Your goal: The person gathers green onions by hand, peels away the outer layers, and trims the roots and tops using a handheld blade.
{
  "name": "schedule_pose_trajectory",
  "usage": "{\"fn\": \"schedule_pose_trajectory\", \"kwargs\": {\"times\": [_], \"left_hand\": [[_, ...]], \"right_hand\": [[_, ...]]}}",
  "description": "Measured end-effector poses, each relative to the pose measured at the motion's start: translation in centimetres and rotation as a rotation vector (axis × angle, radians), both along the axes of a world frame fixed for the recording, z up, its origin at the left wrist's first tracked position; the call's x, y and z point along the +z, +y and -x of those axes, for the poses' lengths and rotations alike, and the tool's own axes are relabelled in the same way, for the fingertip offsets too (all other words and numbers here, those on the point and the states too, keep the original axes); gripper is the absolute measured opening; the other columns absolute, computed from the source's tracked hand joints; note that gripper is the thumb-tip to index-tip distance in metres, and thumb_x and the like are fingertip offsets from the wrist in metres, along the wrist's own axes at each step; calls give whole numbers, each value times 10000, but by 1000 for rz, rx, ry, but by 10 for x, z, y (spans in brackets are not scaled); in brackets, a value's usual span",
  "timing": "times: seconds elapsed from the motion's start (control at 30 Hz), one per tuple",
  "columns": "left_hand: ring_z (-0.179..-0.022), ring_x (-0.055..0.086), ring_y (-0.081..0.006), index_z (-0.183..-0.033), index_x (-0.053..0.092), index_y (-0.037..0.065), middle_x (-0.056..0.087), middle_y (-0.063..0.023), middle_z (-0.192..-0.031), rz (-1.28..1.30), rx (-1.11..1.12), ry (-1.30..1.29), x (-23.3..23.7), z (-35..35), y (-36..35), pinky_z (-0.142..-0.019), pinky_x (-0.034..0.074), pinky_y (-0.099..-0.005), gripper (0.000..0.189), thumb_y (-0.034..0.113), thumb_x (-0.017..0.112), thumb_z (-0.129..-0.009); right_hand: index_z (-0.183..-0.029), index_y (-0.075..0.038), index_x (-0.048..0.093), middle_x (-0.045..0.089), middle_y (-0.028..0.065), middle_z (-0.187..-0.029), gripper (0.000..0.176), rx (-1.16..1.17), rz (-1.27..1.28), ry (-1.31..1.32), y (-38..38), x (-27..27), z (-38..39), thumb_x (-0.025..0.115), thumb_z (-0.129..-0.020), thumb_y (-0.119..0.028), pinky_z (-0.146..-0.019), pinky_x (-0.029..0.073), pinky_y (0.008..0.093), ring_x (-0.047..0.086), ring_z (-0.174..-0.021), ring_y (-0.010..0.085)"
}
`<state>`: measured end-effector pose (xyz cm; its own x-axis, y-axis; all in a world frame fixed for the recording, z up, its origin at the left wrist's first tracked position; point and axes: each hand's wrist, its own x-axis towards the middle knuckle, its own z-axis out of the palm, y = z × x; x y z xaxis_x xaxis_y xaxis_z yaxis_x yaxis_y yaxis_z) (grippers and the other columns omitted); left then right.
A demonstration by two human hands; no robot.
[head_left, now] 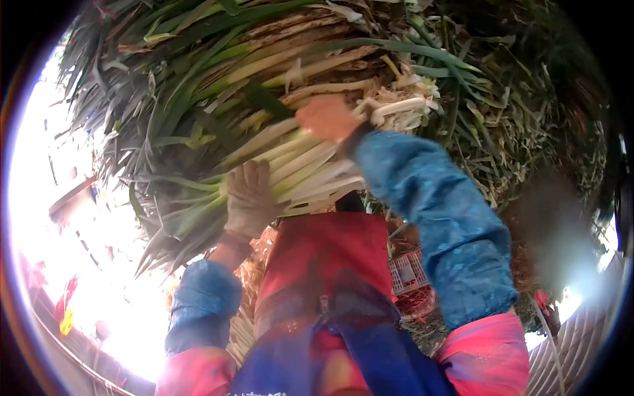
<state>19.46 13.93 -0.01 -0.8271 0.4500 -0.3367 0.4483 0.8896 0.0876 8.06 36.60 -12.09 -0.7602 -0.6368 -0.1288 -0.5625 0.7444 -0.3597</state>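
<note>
A bunch of leeks (307, 165) lies across my lap, green leaves to the left and pale stalks to the right. My left hand (247, 198), in a dirty light glove, lies over the bunch where the leaves meet the stalks, its fingers bent over them. Higher up, my right hand (327, 119) is closed at the pale stalk of a leek (267, 137), on the upper side of the bunch. It is somewhat blurred, and its fingertips are partly hidden. White root ends (409, 105) show just right of that wrist.
A large heap of leeks (264, 59) with long green leaves fills the area ahead. Leaf scraps (515, 119) are piled at the right. A red apron (323, 251) covers my lap, and a pale plastic crate (408, 272) stands low beside it.
</note>
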Motion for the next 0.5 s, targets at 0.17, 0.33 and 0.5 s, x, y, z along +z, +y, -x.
{"fn": "schedule_pose_trajectory", "kwargs": {"times": [0.17, 0.33, 0.5], "left_hand": [[-1198, 380, -379, -1348, 350, -31, 402, -234, -1298, 48, 27, -150, 11, 13, 5, -1031, 287, -480, 1032, 544, 760, -595], [-1219, 373, -373, -1388, 298, -35, 397, -207, -1320, 143, 27, -258, 20, 30, 18, -1040, 292, -447, 1075, 565, 733, -609], [-1258, 347, -358, -1383, 280, -32, 358, -217, -1357, 187, 8, -330, 19, 36, 26, -1049, 286, -437, 1049, 550, 724, -631]], "right_hand": [[-999, -63, 621, 629, 116, -814, 185, -601, -187, 187, 245, 129, 55, 565, -874, -187, -655, 512, 372, 623, -740, 276], [-1182, 32, 461, 576, 261, -1051, 691, -1046, -836, 244, 393, 155, 32, 526, -877, -585, -741, 515, 484, 604, -977, 362], [-1234, -19, 528, 581, 246, -1068, 667, -864, -246, -403, 258, 40, 15, 606, -809, -528, -841, 473, 474, 571, -1011, 392]]}}
